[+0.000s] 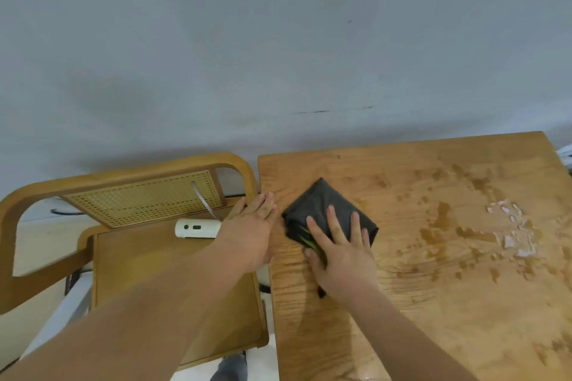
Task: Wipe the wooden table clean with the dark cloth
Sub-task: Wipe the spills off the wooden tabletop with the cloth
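The wooden table (433, 288) fills the right half of the view, with wet streaks and dark damp patches (439, 226) across it and pale foamy residue (513, 232) at the right. A folded dark cloth (322, 204) lies near the table's left edge. My right hand (340, 254) presses flat on the cloth's near half, fingers spread. Flat on the table's left edge, just left of the cloth, rests my left hand (250, 229), fingers together and holding nothing.
A wooden chair (130, 195) with a cane back stands left of the table, close to its edge. On its seat lies a white cylindrical device (195, 228) with a cable. A grey wall runs behind the table.
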Tool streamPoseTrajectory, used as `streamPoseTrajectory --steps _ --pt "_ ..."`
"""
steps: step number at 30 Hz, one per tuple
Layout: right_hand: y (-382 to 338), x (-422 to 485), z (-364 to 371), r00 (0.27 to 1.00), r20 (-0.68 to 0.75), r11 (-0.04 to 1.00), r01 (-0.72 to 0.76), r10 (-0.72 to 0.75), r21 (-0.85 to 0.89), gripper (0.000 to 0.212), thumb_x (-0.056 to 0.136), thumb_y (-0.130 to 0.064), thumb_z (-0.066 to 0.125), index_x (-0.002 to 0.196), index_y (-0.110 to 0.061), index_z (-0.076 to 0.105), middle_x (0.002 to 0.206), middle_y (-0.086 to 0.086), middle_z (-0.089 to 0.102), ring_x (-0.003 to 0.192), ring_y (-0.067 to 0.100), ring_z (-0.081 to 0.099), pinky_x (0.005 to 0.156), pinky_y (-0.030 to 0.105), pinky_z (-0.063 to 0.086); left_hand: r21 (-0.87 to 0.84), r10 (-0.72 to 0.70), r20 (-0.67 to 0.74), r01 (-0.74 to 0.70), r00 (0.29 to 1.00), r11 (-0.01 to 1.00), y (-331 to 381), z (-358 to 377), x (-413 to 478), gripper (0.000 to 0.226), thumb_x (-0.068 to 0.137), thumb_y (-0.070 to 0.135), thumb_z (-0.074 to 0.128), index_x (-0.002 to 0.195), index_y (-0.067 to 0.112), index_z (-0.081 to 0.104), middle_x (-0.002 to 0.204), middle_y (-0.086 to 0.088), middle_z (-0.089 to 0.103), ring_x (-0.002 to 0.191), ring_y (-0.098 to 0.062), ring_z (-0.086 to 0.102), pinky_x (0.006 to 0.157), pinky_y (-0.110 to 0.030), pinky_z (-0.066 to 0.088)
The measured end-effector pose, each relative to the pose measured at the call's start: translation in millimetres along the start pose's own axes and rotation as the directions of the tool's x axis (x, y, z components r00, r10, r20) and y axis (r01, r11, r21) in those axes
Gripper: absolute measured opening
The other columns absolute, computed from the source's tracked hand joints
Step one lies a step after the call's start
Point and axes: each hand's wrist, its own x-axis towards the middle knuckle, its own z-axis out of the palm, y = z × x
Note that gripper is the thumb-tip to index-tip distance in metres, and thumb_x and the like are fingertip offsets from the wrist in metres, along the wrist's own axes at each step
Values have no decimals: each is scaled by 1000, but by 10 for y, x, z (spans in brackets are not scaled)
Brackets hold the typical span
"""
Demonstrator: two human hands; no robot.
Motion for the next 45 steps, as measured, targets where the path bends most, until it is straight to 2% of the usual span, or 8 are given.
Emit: streamPoseTrajectory --steps 8,15,19,24,30,36,40,45 --pt "91 1239 -639 998 13 997 -65 65 34 64 100 -72 16 159 -55 -3 173 -6 -15 156 44 -15 127 60 3 9 -49 -36 50 998 999 113 43 29 114 89 70 56 161 12 -9 167 -7 -24 155 -21 -19 127 -43 -8" --pt "-88 448 -160 995 -65 997 74 -73 -1 60 105 -63 18 160 -52 -1 173 -4 -10 156 44 -15 127 60 3 -58 -48 -69 44 996 997 114 107 -24 112 87 68 61 162 14 -3 168 -5 -23 156 -19 -17 128 -42 -4" --pt "-100 59 115 992 -29 992 123 -124 -26 62 103 -61 28 161 -50 10 173 -1 5 156 47 -3 123 66 17 -70 -32 -83 26 996 997 79 115 -12 111 87 69 60 162 11 3 167 -6 -24 156 -20 -17 128 -43 -3" --pt "127 453 -151 979 -21 976 199 -201 -95 67 98 -78 18 158 -57 -1 172 -8 -13 156 41 -19 126 63 3 -88 -30 -99 22 995 996 44 93 25 111 87 68 60 162 15 -3 167 -5 -24 156 -19 -17 128 -42 -4" --pt "11 1236 -546 1000 -18 1000 8 -8 23 62 100 -72 10 159 -56 -1 172 -8 -15 156 39 -19 127 58 -2 -37 -56 -66 54 996 998 107 101 8 114 88 70 57 162 14 -9 167 -4 -26 156 -18 -18 126 -40 -8" --pt "-54 654 -178 992 -110 998 58 -56 12 58 107 -57 22 162 -49 6 174 -2 -3 157 43 -9 127 59 4 -34 -59 -60 57 996 998 129 97 -23 116 87 68 61 162 13 -8 168 -6 -23 156 -20 -15 128 -42 -3" --pt "-6 -128 277 991 -113 998 69 -68 8 59 105 -53 37 162 -45 22 173 1 14 157 46 5 124 63 21 -51 -44 -52 42 998 998 82 79 0 117 86 70 60 161 12 -8 168 -6 -23 156 -21 -16 128 -42 -2" --pt "154 -255 263 990 -33 990 135 -137 -41 61 103 -65 31 160 -48 22 173 -2 14 157 45 7 122 64 25 -68 -42 -41 39 998 997 74 97 33 119 85 71 60 161 13 -9 167 -5 -26 156 -20 -18 128 -43 -1"
